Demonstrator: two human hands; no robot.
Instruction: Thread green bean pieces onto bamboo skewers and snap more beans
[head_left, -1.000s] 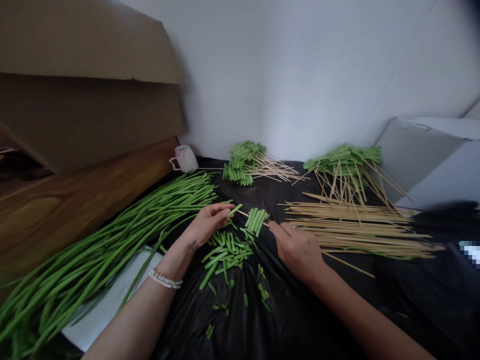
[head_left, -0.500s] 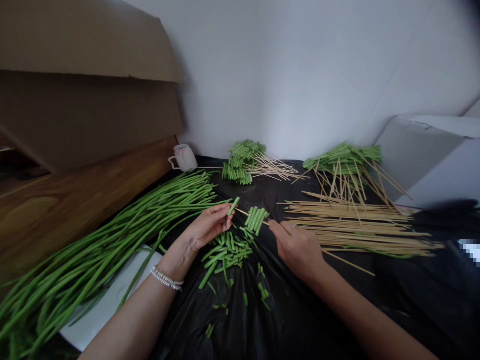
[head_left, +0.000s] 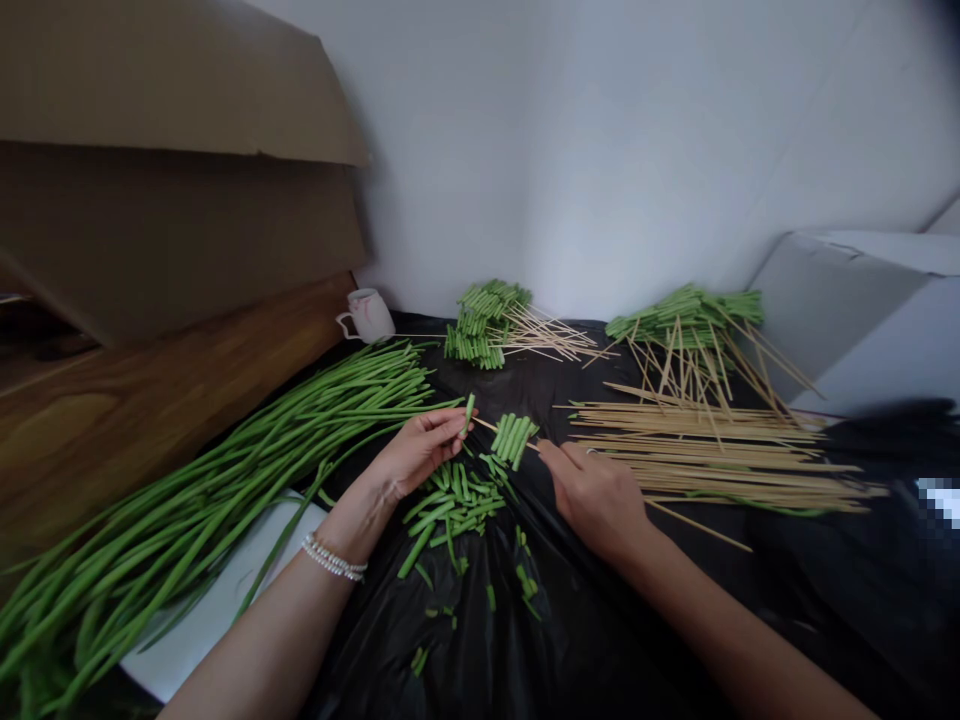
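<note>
Several cut green stalks [head_left: 457,481] lie loose on black plastic sheeting [head_left: 465,680]. Beyond, our left hand [head_left: 420,450] pinches 1 stalk piece [head_left: 470,408] at the left end of a bamboo skewer [head_left: 484,425]; our right hand [head_left: 600,495] grips that skewer, a threaded row [head_left: 513,441] between. Farther off, 2 heaps of loaded skewers [head_left: 491,315] rest near the wall [head_left: 637,150].

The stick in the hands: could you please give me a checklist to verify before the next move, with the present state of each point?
1. Right hand holds the stick: ok.
2. Left hand holds a green piece: ok.
3. Threaded pieces lie side by side: ok.
4. Stick's tip is through the held piece: cannot tell, too small.
5. Loose pieces lie near the left hand: ok.
6. Spare sticks are sorted apart from green bits: not ok.
</note>
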